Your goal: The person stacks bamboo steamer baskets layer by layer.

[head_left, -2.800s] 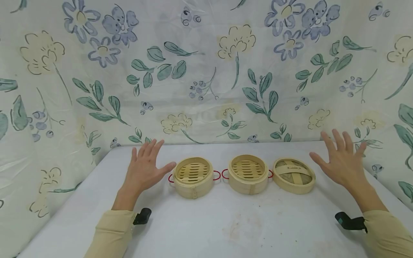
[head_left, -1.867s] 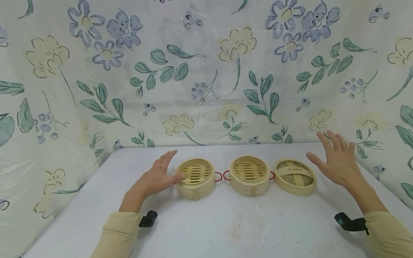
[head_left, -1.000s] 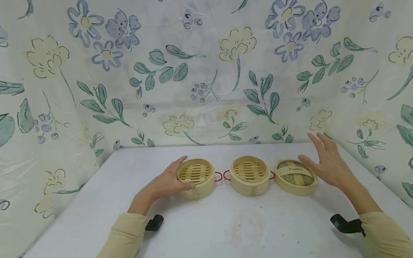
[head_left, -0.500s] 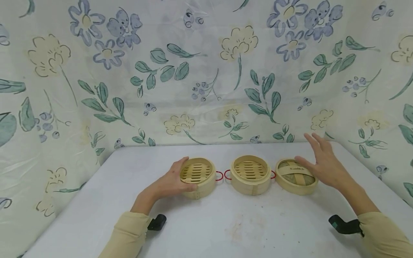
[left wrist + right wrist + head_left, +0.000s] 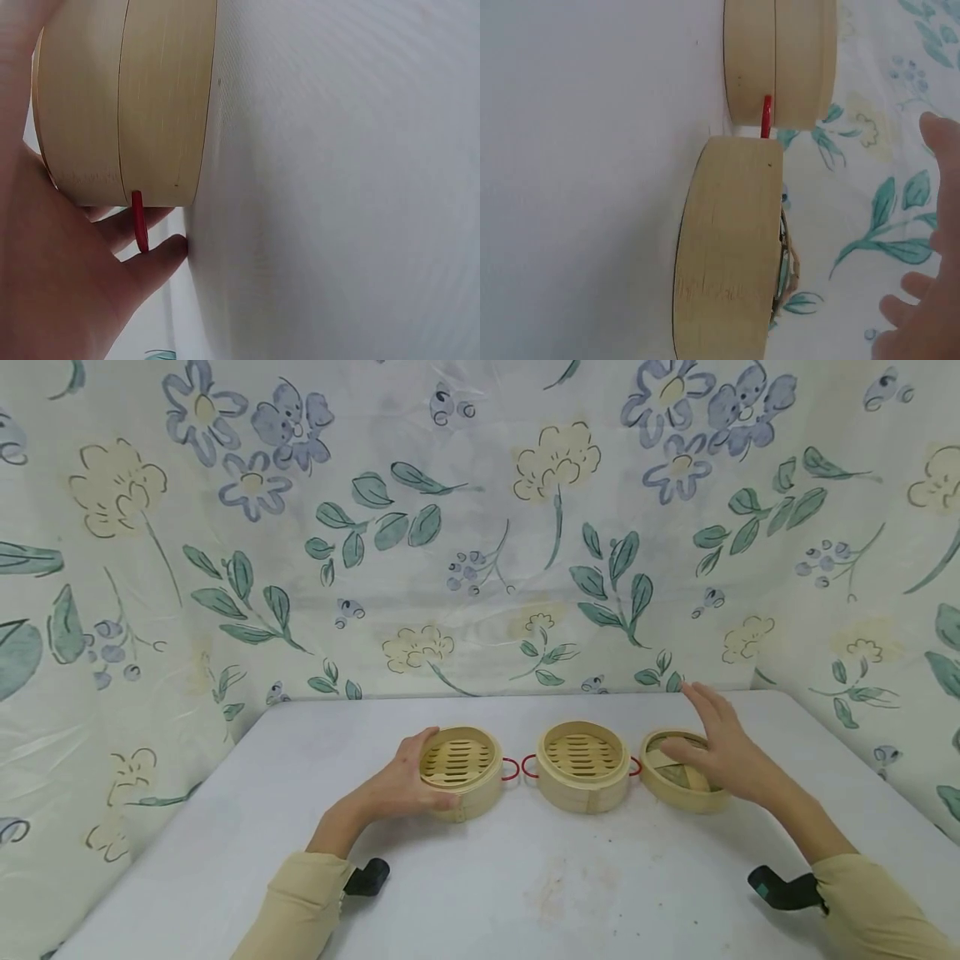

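Note:
Three bamboo pieces stand in a row on the white table (image 5: 525,885). My left hand (image 5: 411,779) grips the left steamer basket (image 5: 461,770) by its left side, thumb on the near wall, fingers round the far rim. In the left wrist view my palm (image 5: 52,285) lies against this basket (image 5: 127,97) by its red handle (image 5: 139,221). The middle basket (image 5: 583,766) stands untouched. My right hand (image 5: 712,752) hovers over the woven lid (image 5: 675,781) with fingers extended. The right wrist view shows the fingers (image 5: 941,150) apart from the lid (image 5: 727,247).
A floral cloth (image 5: 480,527) hangs close behind the table and wraps both sides. Red wire handles (image 5: 517,768) of the two baskets nearly meet between them. The middle basket (image 5: 780,60) sits just left of the lid. A faint stain (image 5: 562,885) marks the front of the table.
My left hand moved in from the left and closed round the left basket. My right hand swept left and lower, from beside the lid to over it.

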`<state>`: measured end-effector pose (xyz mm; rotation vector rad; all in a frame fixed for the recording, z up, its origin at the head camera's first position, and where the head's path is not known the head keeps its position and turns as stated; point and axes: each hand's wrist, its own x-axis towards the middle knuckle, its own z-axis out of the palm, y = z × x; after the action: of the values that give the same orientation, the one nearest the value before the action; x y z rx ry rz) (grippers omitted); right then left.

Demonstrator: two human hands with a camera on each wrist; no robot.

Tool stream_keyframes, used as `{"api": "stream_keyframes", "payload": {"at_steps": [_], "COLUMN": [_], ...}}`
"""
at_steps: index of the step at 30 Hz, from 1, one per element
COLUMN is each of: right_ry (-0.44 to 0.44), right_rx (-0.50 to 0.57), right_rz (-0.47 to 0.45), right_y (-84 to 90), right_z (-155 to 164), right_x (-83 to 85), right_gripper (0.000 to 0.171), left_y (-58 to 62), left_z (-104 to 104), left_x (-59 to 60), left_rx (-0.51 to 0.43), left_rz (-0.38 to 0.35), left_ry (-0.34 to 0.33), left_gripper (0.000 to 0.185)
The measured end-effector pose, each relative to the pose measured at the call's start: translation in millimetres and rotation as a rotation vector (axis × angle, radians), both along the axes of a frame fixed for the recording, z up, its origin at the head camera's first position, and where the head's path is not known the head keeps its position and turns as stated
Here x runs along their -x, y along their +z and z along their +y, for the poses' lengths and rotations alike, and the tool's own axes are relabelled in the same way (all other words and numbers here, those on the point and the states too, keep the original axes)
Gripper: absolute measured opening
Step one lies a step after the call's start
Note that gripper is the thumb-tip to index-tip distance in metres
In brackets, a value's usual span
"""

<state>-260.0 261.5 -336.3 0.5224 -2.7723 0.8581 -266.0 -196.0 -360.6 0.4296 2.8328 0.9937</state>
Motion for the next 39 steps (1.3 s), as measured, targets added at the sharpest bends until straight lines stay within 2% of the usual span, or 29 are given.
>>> {"api": "stream_keyframes", "payload": {"at_steps": [8,16,31,39], "right_ry": [0.074,0.114,0.145,0.154], "right_rx": [0.082,0.061,-0.001,-0.048], "right_rz": [-0.01,-0.029,-0.082,-0.123], "right_y": [-16.5,-28.2,-35.2,-33.7], "right_z": [-21.8,-41.0,-65.5,-73.9], "right_x": [1.5,-2.0,4.0,1.4], "right_gripper": [0.095,0.094,0.103,0.104], "left_y": [-1.1,0.1,-2.2,-1.3], "left_z": [0.1,1.9,-1.8,-1.3], "left_x": [-0.3,-0.8,-1.4,-0.2], "left_rx": [-0.018,-0.021,-0.029,-0.025], "left_rz": [-0.009,-0.006,-0.027,0.0], "left_ry": [0.012,0.007,0.025,0.01], "left_gripper": [0.119,0.119,0.12,0.119]}}
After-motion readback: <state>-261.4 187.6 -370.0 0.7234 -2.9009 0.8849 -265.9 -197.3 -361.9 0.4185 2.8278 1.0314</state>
